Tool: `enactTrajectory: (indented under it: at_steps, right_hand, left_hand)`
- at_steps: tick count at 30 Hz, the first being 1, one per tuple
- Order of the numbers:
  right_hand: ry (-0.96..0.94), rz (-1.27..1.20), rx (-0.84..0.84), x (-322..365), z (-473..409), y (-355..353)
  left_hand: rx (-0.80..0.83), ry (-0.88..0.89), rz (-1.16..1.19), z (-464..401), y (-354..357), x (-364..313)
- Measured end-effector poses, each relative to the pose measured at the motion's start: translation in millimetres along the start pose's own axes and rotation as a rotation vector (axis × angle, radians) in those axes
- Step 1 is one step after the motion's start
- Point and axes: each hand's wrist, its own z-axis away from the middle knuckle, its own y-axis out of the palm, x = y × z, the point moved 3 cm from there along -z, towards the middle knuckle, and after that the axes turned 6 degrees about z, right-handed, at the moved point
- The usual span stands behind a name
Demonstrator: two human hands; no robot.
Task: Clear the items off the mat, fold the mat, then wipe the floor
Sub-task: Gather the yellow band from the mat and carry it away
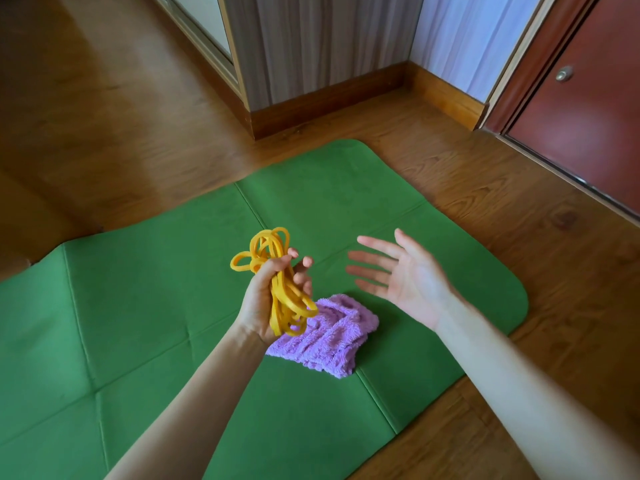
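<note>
Green mat point(166, 306), still unfolded on the floor point(519, 209), bears a purple cloth point(325, 337) near its middle, above which I see my left hand point(273, 299) gripping bunched yellow bands point(277, 285) and my right hand point(398, 271) splayed, empty; folding and wiping remain.

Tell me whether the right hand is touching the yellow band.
Apart. The head view shows the open right hand separated by green mat from the yellow band gripped by the left hand.

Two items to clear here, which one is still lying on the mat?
The purple cloth: it lies on the green mat, untouched. The yellow bands are off it, gripped in the left hand; the right hand holds nothing.
</note>
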Motion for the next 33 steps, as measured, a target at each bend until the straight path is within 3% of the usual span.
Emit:
enactTrajectory:
  at_steps: [6, 11, 22, 33]
  right_hand:
    - [0.066, 0.064, -0.112, 16, -8, -10]
    - [0.087, 0.065, -0.158, 69, 10, 0]
    - [0.088, 0.084, -0.110, 255, 123, 105]
    - [0.080, 0.070, -0.023, 425, 293, 283]
  left_hand:
    - [-0.189, 0.020, -0.120, -16, 14, -14]
    - [-0.310, -0.019, -0.318, -11, 56, -45]
    - [-0.354, 0.024, -0.398, 89, 265, -134]
    - [-0.345, 0.126, -0.287, 309, 481, -237]
